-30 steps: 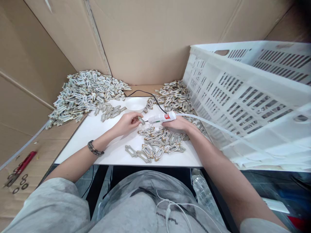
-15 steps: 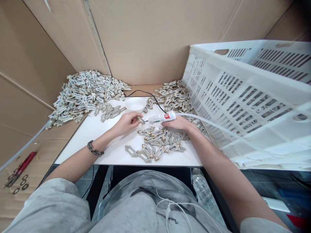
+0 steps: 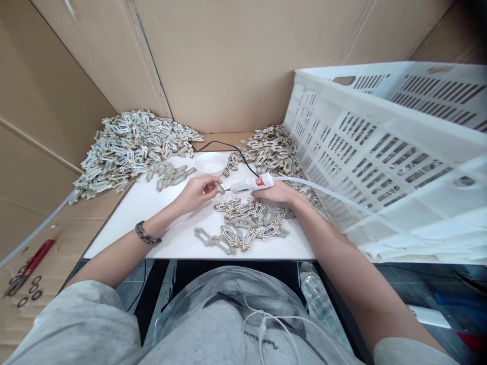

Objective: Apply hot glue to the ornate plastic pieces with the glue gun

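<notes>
My left hand pinches a small ornate frame-shaped plate, gray on the side I can see. In my right hand is a white hot glue gun with a red label, lying level and pointing left. Its thin metal nozzle meets or nearly meets the small plate. A long translucent glue stick runs out of the gun's rear to the right. Just below my hands, loose ornate plates lie on the white board, some with gold-and-white faces up, others gray side up.
A large heap of plates fills the back left, and another pile the back right. Between them are a white bowl and a black cord. A white slatted crate stands at right. Red-handled scissors and several dark rings lie at left.
The view has shifted very slightly. Both hands keep the same pose, with the plate still at the glue gun's nozzle.
</notes>
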`<control>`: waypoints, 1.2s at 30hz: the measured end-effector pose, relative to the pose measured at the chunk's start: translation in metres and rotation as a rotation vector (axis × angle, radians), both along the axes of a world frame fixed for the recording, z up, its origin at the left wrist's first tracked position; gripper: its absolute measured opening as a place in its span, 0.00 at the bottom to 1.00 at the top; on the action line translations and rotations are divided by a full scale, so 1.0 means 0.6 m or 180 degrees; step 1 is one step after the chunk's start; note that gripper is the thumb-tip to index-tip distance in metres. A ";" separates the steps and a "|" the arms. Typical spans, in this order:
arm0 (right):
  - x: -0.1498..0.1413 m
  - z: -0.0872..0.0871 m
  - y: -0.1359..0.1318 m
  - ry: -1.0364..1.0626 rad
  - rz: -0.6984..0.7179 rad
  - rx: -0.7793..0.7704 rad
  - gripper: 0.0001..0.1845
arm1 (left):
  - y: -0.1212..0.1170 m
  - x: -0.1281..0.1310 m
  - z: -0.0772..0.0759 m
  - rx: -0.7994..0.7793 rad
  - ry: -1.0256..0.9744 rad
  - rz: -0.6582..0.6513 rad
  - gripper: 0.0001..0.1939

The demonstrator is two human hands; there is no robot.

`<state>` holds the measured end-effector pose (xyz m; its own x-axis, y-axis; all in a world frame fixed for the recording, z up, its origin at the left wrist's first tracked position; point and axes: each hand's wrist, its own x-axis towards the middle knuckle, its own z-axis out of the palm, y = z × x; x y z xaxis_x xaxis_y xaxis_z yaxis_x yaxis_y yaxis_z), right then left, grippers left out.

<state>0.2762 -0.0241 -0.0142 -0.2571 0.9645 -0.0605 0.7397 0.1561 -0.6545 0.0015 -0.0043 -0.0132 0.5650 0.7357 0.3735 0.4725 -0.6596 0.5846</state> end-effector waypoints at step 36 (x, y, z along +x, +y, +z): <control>0.001 -0.002 0.002 -0.0062 0.0055 0.0057 0.07 | 0.139 -0.157 0.007 0.0533 0.0399 0.1967 0.06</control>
<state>0.2769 -0.0231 -0.0155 -0.2728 0.9609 -0.0484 0.7494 0.1807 -0.6370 -0.0927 0.0792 -0.0091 0.1032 0.8766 0.4700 0.8518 -0.3219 0.4133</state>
